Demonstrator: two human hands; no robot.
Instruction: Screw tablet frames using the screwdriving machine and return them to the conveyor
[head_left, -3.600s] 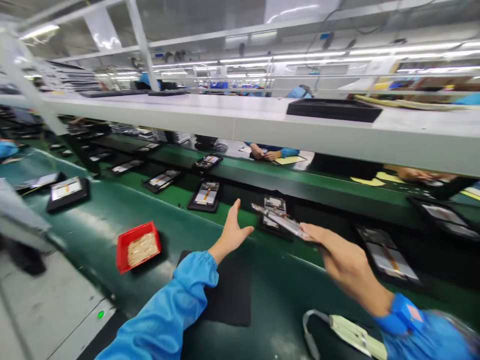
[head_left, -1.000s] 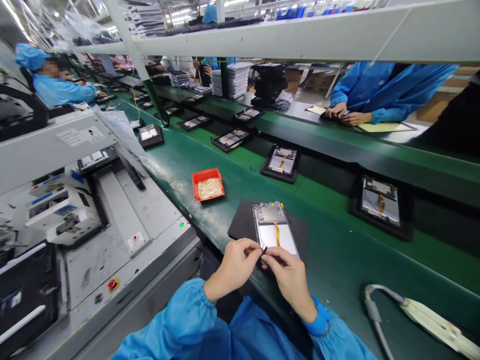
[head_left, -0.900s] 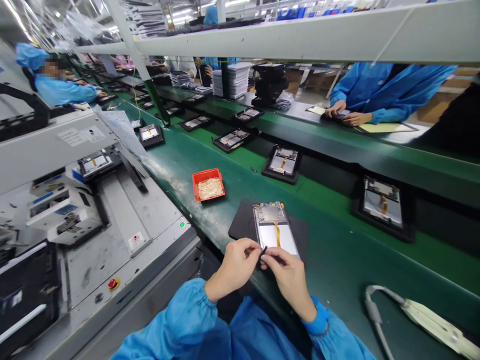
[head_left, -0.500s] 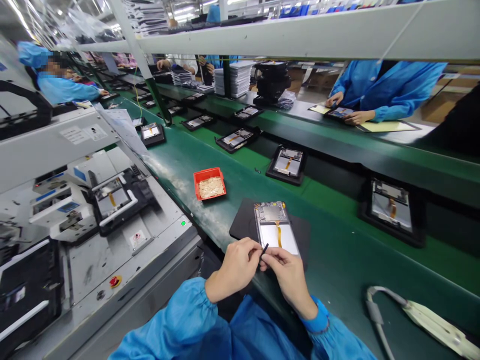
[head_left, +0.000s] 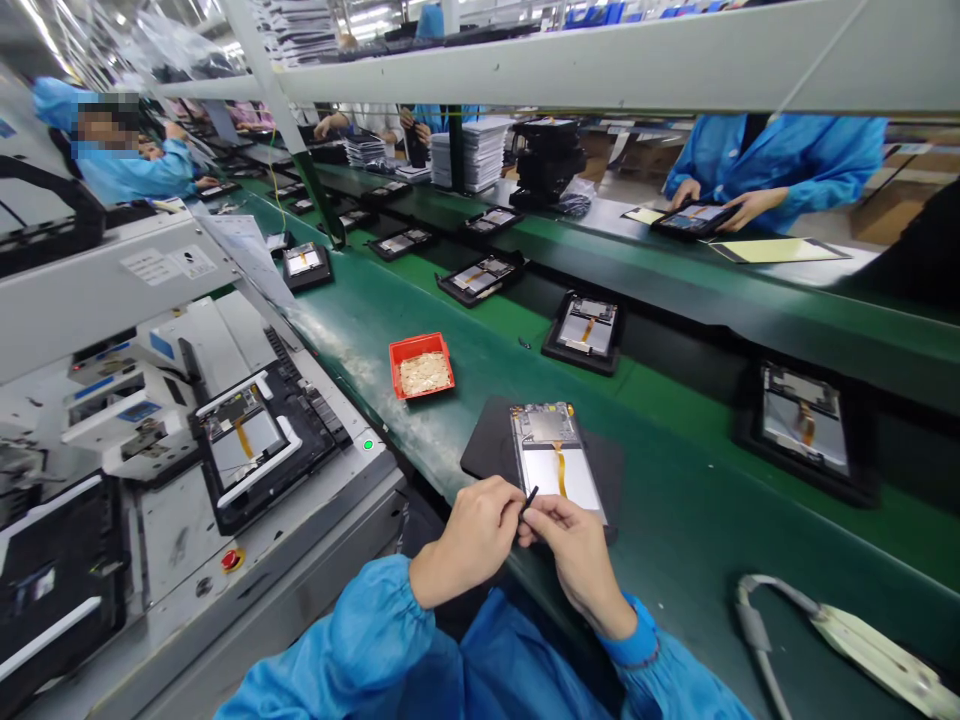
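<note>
My left hand and my right hand meet over the near end of an opened tablet. Their fingertips pinch a small thin black strip, whose upper end sticks out; its exact kind is too small to tell. The tablet shows its circuit board, an orange ribbon cable and a white battery area. It lies on a flat black pad on the green bench. My hands hide the tablet's near edge.
A red tray of small pale pieces stands beyond my left hand. Opened tablets in black holders line the belt. At left is a machine with another tablet and a red button. A cream handheld tool lies right. Co-workers sit opposite and far left.
The tablets on the belt have shifted slightly right and nearer. The machine's tablet holder has slid toward me and right. A co-worker opposite has lifted a tablet. My hands have barely moved.
</note>
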